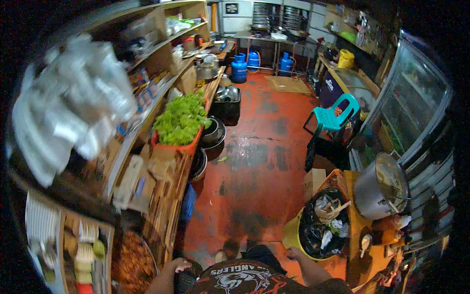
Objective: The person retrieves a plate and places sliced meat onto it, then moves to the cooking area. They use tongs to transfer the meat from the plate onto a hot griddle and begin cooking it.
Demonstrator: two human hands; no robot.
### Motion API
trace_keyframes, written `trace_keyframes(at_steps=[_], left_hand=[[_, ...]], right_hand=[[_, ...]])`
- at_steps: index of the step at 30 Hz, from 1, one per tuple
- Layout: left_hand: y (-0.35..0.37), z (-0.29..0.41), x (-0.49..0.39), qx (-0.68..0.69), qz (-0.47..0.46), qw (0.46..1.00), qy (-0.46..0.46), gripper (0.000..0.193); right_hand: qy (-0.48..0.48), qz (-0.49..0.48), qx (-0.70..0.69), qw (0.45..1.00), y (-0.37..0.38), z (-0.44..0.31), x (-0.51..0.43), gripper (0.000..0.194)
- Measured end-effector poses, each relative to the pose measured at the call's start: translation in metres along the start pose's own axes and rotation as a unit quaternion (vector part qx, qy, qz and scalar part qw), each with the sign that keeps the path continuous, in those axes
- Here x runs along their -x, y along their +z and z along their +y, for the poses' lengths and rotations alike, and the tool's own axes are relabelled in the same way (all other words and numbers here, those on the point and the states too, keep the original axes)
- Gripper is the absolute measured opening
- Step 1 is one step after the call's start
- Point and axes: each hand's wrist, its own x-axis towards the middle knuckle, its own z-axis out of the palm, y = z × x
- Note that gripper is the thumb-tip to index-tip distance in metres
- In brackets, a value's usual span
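My left hand (pixel 182 264) hangs low in front of me, by the near end of a wooden bench (pixel 161 205). It appears to hold nothing, and its fingers look partly curled. To its left is a wide basin of reddish-brown food (pixel 134 261). My right hand (pixel 293 253) is beside the lower side of a yellow bin (pixel 292 229); whether it touches the bin is unclear. A black liner (pixel 312 235) covers the bin's inside, with crumpled plastic and paper rubbish (pixel 328 209) on top.
A red crate of lettuce (pixel 181 121) sits on the bench. White plastic bags (pixel 77 99) hang at left. A dented metal pot (pixel 371 191) stands on the right-hand table. Beyond are a turquoise chair (pixel 332 115), a glass-door fridge (pixel 411 95) and a blue gas cylinder (pixel 239 69).
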Motion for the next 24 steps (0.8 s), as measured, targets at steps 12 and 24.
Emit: trace_keyframes(at_steps=[12, 24], left_hand=[[-0.194, 0.452, -0.147, 0.009, 0.183, 0.981, 0.068, 0.045], [-0.359, 0.795, -0.372, -0.21, 0.159, 0.956, 0.13, 0.032]], right_hand=[[0.165, 0.004, 0.065, 0.984, -0.177, -0.101, -0.181, 0.028], [-0.007, 0.321, -0.152, 0.935, -0.713, -0.402, -0.626, 0.04]])
